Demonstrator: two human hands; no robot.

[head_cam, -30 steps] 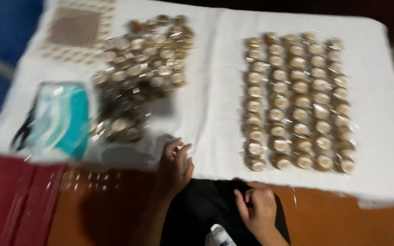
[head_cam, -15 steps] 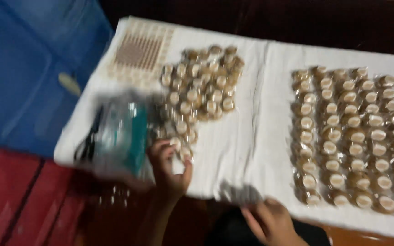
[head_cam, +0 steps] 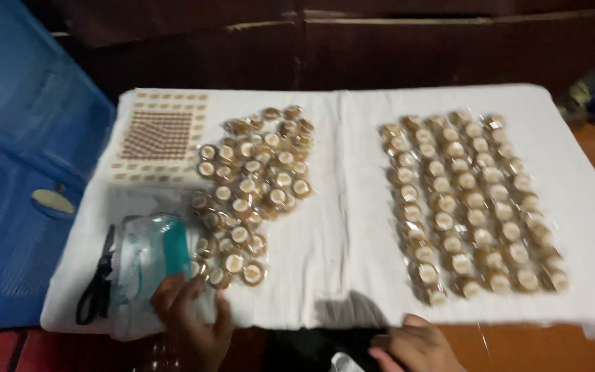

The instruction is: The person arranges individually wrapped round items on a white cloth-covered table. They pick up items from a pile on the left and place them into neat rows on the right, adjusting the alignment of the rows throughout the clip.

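Observation:
My left hand [head_cam: 191, 318] rests at the near edge of a white cloth [head_cam: 339, 207], its fingers touching the corner of a clear plastic bag with green print [head_cam: 151, 265]. Just right of the bag lies a loose heap of small round wrapped sweets [head_cam: 253, 186]. My right hand [head_cam: 414, 344] is low at the frame's bottom, fingers curled over a dark cloth in my lap; whether it holds anything is hidden. On the cloth's right half, several neat rows of the same wrapped sweets [head_cam: 470, 203] are laid out.
Black scissors [head_cam: 98, 279] lie left of the bag. A sheet of small brown stickers [head_cam: 160, 138] sits at the far left corner. A blue plastic crate [head_cam: 15, 172] stands to the left, dark wooden furniture [head_cam: 380, 48] behind.
The view has swung right and steadied. My left hand has shifted left from the sweets heap onto the plastic bag's corner. My right hand stays low near my lap.

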